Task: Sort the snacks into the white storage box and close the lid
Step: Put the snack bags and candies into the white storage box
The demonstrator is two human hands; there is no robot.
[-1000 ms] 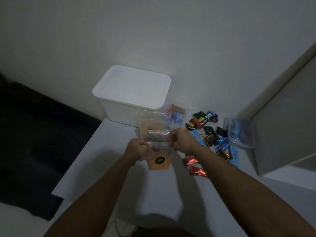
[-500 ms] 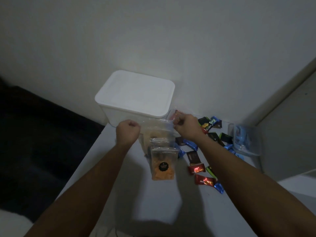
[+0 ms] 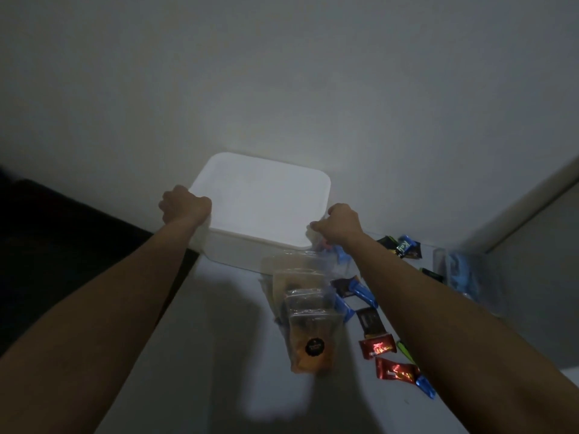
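The white storage box [image 3: 238, 253] stands against the wall with its lid [image 3: 263, 198] on. My left hand [image 3: 183, 205] grips the lid's left edge, fingers curled over it. My right hand [image 3: 340, 225] grips the lid's front right corner. In front of the box lies a stack of clear snack pouches [image 3: 308, 311], the nearest one holding orange snacks under a black round label. Small wrapped candies [image 3: 377, 347] in red, blue and black are strewn to the right, partly hidden under my right forearm.
A clear bag with blue contents [image 3: 459, 274] sits at the far right by a white cabinet side [image 3: 539, 255]. The white table's left edge [image 3: 175, 292] borders a dark area. The wall is close behind the box.
Both hands let go of the clear pouches, leaving them on the table, and rose to the box lid, where they now grip its left edge and front right corner.
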